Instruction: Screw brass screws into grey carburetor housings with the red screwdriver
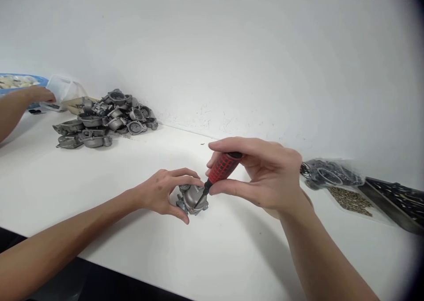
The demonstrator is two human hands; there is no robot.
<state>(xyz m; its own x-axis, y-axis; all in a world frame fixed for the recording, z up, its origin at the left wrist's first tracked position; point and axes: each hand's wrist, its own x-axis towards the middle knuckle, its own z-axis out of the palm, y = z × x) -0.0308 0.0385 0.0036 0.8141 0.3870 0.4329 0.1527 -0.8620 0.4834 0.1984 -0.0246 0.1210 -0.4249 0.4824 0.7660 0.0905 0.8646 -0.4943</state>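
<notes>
Low on the white table (pixel 139 235), a grey metal carburetor (pixel 194 197) with a rounded bowl facing up sits between the fingers of my left hand (pixel 162 190). Thumb and fingers grip it from the left side. My right hand (pixel 268 175) has its fingers around the red and black handle of a screwdriver (pixel 222 168). The screwdriver slants down to the left, its tip at a screw on the bowl's near edge. The underside of the carburetor is hidden.
At the back left lies a heap of grey metal bowls (pixel 115 115). Another person's hand (pixel 38 94) is by a clear plastic container (pixel 64 89) and a blue basin (pixel 42 79). On the right are bagged black rings (pixel 331 174), small brass-coloured screws (pixel 351 200) and a dark tray (pixel 380 204).
</notes>
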